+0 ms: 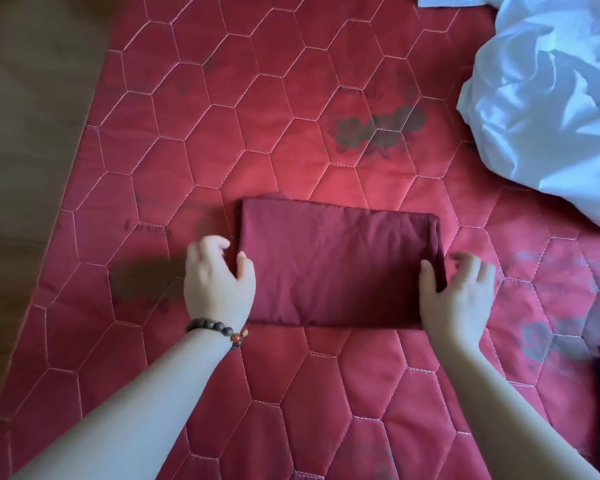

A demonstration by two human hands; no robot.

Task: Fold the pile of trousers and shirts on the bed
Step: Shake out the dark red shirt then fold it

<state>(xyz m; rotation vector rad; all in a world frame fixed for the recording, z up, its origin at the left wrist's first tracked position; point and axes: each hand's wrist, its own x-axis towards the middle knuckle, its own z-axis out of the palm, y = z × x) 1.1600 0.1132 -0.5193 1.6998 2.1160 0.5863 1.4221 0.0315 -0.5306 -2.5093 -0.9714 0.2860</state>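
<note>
Head view showed a folded maroon garment (pixel 336 265) lying flat on the red quilted bed (pixel 222 150). The left hand (pixel 217 282) sat at its left edge, thumb on the cloth, its grip loose and holding nothing. The right hand (pixel 456 296) mirrored it at the right edge. A crumpled white garment (pixel 548 109) lay at upper right.

A dark maroon garment of smooth woven cloth (pixel 336 261) lies folded into a flat, neat rectangle on the red quilted bed cover (pixel 291 98), its long sides running left to right. At the upper right sits a crumpled heap of pale blue-white fabric (pixel 548 109), unfolded, well apart from the folded piece, reaching past the picture's edge.
</note>
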